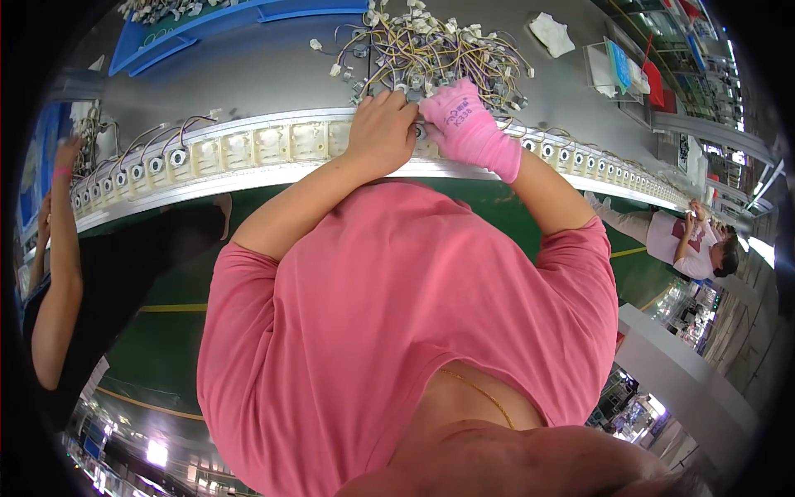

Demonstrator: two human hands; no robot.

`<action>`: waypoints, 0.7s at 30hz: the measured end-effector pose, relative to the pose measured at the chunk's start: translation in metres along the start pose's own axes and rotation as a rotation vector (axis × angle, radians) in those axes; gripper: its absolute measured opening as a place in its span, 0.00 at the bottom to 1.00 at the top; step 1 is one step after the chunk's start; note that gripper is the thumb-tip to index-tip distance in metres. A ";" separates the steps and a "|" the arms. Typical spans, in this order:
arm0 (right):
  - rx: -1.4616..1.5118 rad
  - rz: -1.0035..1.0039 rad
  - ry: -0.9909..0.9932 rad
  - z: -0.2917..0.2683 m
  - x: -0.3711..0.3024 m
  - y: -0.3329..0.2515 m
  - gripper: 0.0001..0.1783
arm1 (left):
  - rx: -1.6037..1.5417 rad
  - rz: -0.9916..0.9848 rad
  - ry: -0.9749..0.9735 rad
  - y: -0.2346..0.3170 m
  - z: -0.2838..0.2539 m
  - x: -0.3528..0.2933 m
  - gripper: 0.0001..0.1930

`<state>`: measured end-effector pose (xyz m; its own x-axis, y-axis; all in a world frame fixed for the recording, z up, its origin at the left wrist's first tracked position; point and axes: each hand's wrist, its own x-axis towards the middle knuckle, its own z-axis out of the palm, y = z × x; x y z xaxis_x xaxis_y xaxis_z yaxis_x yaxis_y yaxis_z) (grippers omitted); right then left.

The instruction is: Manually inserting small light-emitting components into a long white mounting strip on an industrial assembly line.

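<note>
A tangled heap of wired connectors (439, 50), with yellow and dark leads, white plugs and small grey parts, lies on the metal bench just beyond my hands. My bare left hand (383, 128) is over the row of cream holders (306, 141), its fingers curled closed at the near edge of the heap. Close beside it on the right, my right hand (464, 124) wears a pink glove, with fingers bent and pressed together near small grey parts. Whatever the fingertips grip is hidden. Beneath both hands, part of the row is covered.
A blue tray (240, 25) holding more parts stands at the back left. Seated round dark-centred parts (178, 156) fill holders farther left and right. A white cloth (551, 35) lies back right. A co-worker's arm (62, 273) is at the left; another person (691, 240) stands far right.
</note>
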<state>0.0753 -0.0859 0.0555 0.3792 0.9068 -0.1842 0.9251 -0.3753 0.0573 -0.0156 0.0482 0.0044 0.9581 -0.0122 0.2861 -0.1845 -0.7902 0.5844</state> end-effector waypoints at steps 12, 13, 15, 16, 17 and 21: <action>0.481 0.141 0.130 0.076 0.097 0.074 0.22 | 0.022 0.056 0.065 0.000 0.000 -0.001 0.06; 0.464 0.252 0.045 0.080 0.101 0.075 0.20 | 0.014 0.053 0.060 0.001 0.000 0.000 0.06; 0.475 0.262 0.072 0.073 0.101 0.081 0.18 | 0.014 0.054 0.060 0.000 -0.001 -0.001 0.06; 0.488 0.266 0.085 0.067 0.101 0.083 0.16 | -0.009 0.044 0.047 -0.001 -0.002 -0.002 0.06; 0.453 0.257 0.299 0.064 0.103 0.088 0.14 | -0.033 0.037 0.033 -0.002 -0.003 -0.003 0.06; 0.769 0.366 0.415 0.016 0.071 0.095 0.12 | -0.084 0.053 -0.023 -0.006 -0.012 -0.002 0.07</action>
<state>0.1899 -0.0597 0.0322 0.7563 0.6480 0.0896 0.5386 -0.5390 -0.6476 -0.0188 0.0603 0.0093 0.9510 -0.0675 0.3016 -0.2522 -0.7338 0.6308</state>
